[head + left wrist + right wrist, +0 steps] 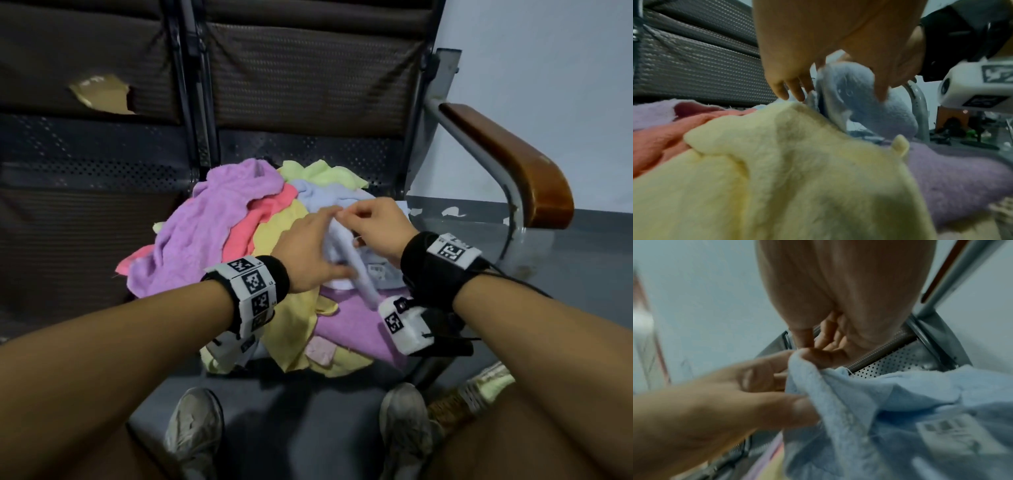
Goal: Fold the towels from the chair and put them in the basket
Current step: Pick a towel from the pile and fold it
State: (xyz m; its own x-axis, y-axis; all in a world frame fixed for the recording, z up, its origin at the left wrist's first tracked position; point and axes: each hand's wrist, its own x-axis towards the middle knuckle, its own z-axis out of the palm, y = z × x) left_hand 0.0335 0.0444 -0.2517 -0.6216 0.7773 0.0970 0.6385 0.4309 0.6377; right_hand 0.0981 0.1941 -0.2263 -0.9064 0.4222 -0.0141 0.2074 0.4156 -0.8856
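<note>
A heap of small towels lies on the chair seat [342, 145]: purple [205, 222], coral [263, 216], yellow [291, 322], pale green [322, 173] and a light blue towel [346, 260] on top at the right. Both hands meet on the blue towel. My right hand [363, 219] pinches its corner [797, 360] between thumb and forefinger and lifts it a little. My left hand [318, 243] holds the same towel [849, 87] just beside it, with the cloth between thumb and fingers [789, 91]. A white label [953, 436] shows on the blue cloth.
The chair has a dark mesh back [308, 85] and a wooden armrest [513, 171] at the right, with a second seat to the left. My shoes [195, 431] stand on the grey floor below the seat. A woven brown and pale green thing [476, 394] sits by my right foot.
</note>
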